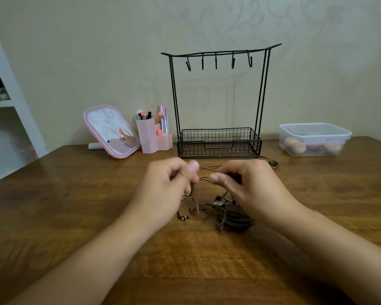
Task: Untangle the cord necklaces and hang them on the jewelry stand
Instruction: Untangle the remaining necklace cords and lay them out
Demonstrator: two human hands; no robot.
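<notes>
At frame center, the left hand [172,186] and right hand [244,183] each pinched the tangled cords [216,208]. The stand [220,100] stood behind, hooks bare.

Readable text: none anywhere in view.
Pink-framed tabletop mirror [111,131]: only curly wall patterns reflected, no lettering.
Clear lidded plastic box [314,138]: no legible label.

pink mirror [112,130] | pink brush holder [151,139] | lidded plastic box [315,137] | wooden table [75,205]
</notes>
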